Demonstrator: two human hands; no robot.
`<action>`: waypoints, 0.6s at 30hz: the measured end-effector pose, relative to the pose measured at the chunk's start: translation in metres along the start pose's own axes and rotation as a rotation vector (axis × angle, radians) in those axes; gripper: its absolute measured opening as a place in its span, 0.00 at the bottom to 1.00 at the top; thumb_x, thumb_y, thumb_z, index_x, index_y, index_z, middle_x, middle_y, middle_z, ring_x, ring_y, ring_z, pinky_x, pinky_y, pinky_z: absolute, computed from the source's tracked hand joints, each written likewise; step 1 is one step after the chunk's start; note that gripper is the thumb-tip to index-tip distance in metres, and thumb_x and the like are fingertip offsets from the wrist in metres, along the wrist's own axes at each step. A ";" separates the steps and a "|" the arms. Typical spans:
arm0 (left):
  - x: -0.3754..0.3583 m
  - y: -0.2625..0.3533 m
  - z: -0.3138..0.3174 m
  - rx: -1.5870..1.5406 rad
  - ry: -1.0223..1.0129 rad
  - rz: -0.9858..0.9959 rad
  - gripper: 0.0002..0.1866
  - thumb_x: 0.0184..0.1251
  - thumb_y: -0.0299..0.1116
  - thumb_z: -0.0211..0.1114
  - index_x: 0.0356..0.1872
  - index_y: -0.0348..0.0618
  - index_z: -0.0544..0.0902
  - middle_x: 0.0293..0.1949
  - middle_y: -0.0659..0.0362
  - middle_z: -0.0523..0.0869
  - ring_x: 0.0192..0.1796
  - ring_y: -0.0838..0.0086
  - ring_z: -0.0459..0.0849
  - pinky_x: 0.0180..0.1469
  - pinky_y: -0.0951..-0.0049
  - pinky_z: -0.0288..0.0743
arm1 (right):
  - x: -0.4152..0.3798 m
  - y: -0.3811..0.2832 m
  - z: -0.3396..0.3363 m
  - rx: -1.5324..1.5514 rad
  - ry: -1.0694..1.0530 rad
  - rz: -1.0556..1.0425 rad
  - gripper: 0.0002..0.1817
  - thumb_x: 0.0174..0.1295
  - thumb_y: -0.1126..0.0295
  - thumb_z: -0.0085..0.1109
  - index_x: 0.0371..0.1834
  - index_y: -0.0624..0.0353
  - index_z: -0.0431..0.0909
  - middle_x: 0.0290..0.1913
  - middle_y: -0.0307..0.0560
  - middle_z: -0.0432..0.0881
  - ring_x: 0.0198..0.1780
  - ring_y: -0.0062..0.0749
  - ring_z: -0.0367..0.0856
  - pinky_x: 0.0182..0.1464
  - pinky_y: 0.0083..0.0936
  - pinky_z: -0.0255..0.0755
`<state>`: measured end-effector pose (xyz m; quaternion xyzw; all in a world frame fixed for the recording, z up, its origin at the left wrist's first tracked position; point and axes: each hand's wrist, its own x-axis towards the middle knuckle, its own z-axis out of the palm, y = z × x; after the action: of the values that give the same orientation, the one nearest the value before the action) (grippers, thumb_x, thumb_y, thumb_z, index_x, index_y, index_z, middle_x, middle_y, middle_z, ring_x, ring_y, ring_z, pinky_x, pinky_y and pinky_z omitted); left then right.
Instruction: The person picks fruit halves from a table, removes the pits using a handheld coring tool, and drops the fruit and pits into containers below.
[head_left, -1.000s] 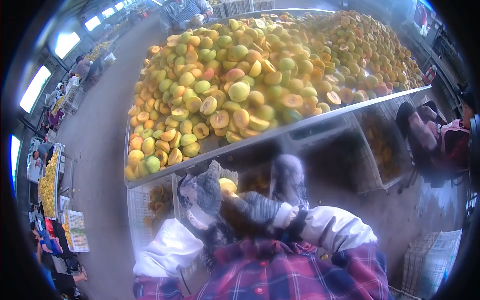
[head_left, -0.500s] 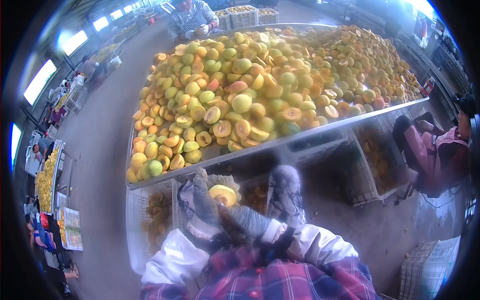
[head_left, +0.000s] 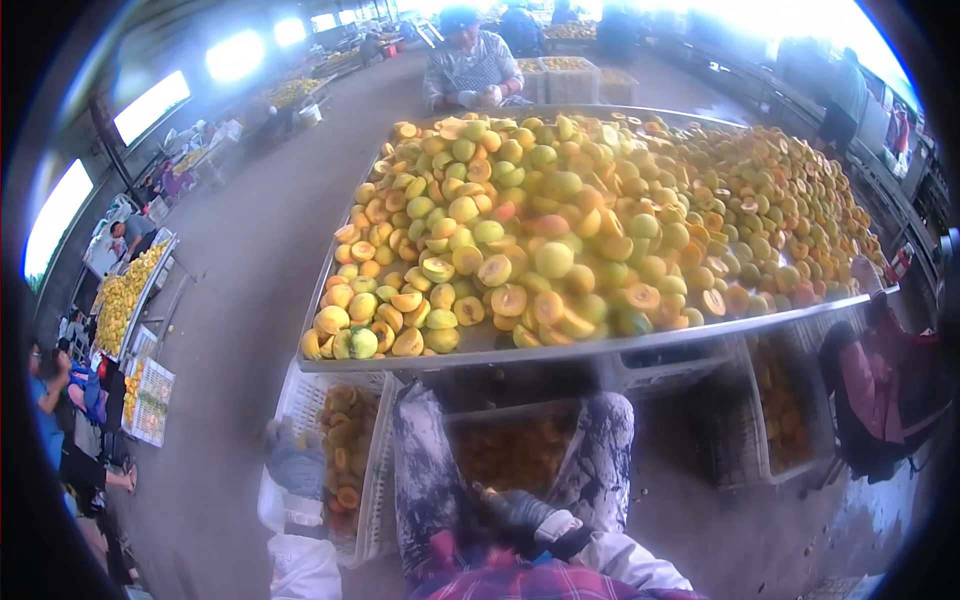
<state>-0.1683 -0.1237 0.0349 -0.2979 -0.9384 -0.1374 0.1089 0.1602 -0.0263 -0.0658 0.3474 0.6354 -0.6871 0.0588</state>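
My left hand (head_left: pixel 295 462), in a grey glove and blurred, is at the left side of a white crate (head_left: pixel 378 475) holding pitted fruit halves (head_left: pixel 345 440). Its fingers are too smeared to read. Low between my knees, my right hand (head_left: pixel 515 508) is gloved and closed; whatever it grips is too small and dark to make out. In front of me a metal-edged table (head_left: pixel 480 357) bears a large heap of yellow-green and orange fruit (head_left: pixel 553 260), some whole and some halved.
Under the table are another crate of fruit (head_left: pixel 510 450) and one farther right (head_left: pixel 785 410). A person (head_left: pixel 470 65) works across the table; another in pink (head_left: pixel 880 390) sits at the right. More people and a fruit table (head_left: pixel 125 300) are at the left.
My hands have parted: the left has moved left to the crate, and the right is lower between my knees. The halved fruit between them is no longer there. The view has shifted.
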 end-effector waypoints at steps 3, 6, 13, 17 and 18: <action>0.048 0.075 0.003 -0.261 0.421 0.418 0.19 0.58 0.35 0.71 0.50 0.42 0.81 0.49 0.48 0.83 0.50 0.55 0.83 0.55 0.62 0.76 | 0.013 0.003 -0.004 0.174 -0.016 0.236 0.31 0.74 0.41 0.38 0.56 0.53 0.81 0.38 0.47 0.86 0.39 0.31 0.82 0.46 0.26 0.74; 0.079 0.207 0.010 -0.508 0.125 0.828 0.26 0.54 0.38 0.70 0.55 0.42 0.79 0.53 0.49 0.82 0.55 0.55 0.80 0.60 0.57 0.72 | 0.028 0.028 -0.003 0.144 0.030 0.065 0.29 0.75 0.43 0.39 0.57 0.54 0.81 0.41 0.47 0.85 0.42 0.31 0.81 0.48 0.26 0.74; 0.109 0.302 0.100 0.290 -0.309 0.998 0.29 0.57 0.48 0.65 0.61 0.49 0.76 0.56 0.51 0.76 0.61 0.57 0.72 0.63 0.52 0.63 | 0.057 0.080 0.007 0.060 0.157 -0.202 0.25 0.77 0.50 0.39 0.60 0.55 0.78 0.48 0.48 0.84 0.48 0.32 0.81 0.52 0.25 0.73; 0.095 0.299 0.080 -0.003 -0.177 0.992 0.25 0.57 0.43 0.65 0.55 0.46 0.77 0.49 0.49 0.80 0.54 0.53 0.78 0.55 0.52 0.71 | 0.017 0.003 -0.018 0.043 0.247 -0.134 0.21 0.78 0.59 0.41 0.65 0.57 0.74 0.58 0.50 0.80 0.58 0.34 0.78 0.58 0.26 0.71; 0.087 0.298 0.066 -0.184 -0.179 0.849 0.23 0.57 0.42 0.65 0.53 0.44 0.78 0.46 0.48 0.81 0.51 0.51 0.80 0.52 0.52 0.74 | 0.012 -0.010 -0.027 0.053 0.260 -0.131 0.21 0.78 0.59 0.41 0.65 0.57 0.74 0.58 0.50 0.80 0.58 0.34 0.78 0.58 0.26 0.71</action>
<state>-0.0705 0.1778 0.0555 -0.6759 -0.7225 -0.1374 0.0472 0.1570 0.0045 -0.0623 0.3925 0.6407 -0.6552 -0.0781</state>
